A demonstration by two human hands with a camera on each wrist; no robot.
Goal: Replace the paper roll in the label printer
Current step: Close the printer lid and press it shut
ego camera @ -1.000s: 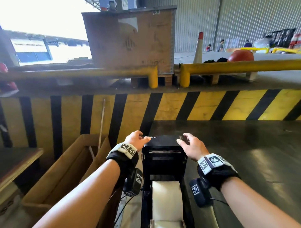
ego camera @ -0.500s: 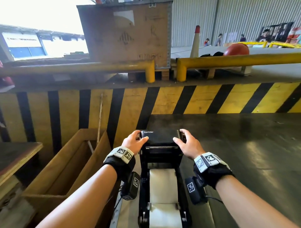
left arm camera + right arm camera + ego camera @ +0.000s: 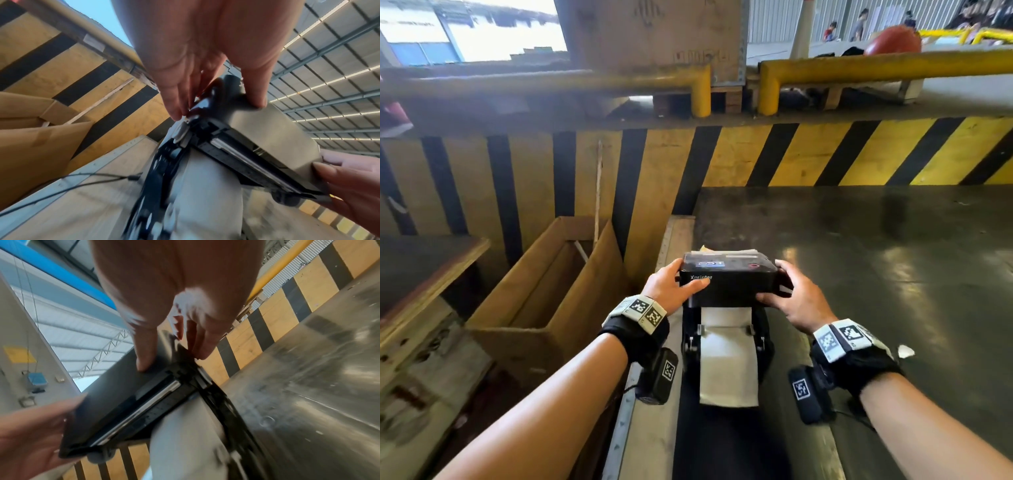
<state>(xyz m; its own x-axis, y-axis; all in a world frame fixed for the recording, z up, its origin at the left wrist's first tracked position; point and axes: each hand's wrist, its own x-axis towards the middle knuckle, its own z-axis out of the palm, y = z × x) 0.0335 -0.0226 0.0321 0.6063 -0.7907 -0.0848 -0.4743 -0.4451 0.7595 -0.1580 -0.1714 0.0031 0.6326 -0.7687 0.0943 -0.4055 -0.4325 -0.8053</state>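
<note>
A black label printer sits at the table's left edge, and its lid [image 3: 729, 282] is tilted up. My left hand [image 3: 671, 287] grips the lid's left side with the thumb on top. My right hand [image 3: 792, 296] grips its right side the same way. A white paper strip [image 3: 727, 356] runs out from under the lid toward me. The left wrist view shows my left hand [image 3: 216, 105] pinching the lid [image 3: 267, 134], whose underside has a silver roller, above the paper [image 3: 205, 186]. From the right wrist, my right hand [image 3: 172, 360] holds the lid [image 3: 115, 402] over the paper [image 3: 185, 443].
An open cardboard box [image 3: 544, 301] stands left of the table. A yellow and black striped wall [image 3: 756, 154] closes the far side. The dark shiny tabletop [image 3: 876, 274] stretches to the right. A wooden bench [image 3: 421, 267] is at far left. A thin black cable [image 3: 82, 178] trails by the printer.
Both hands went from hovering over the lid to gripping its sides. The lid has tipped up, and more of the paper strip shows beneath it.
</note>
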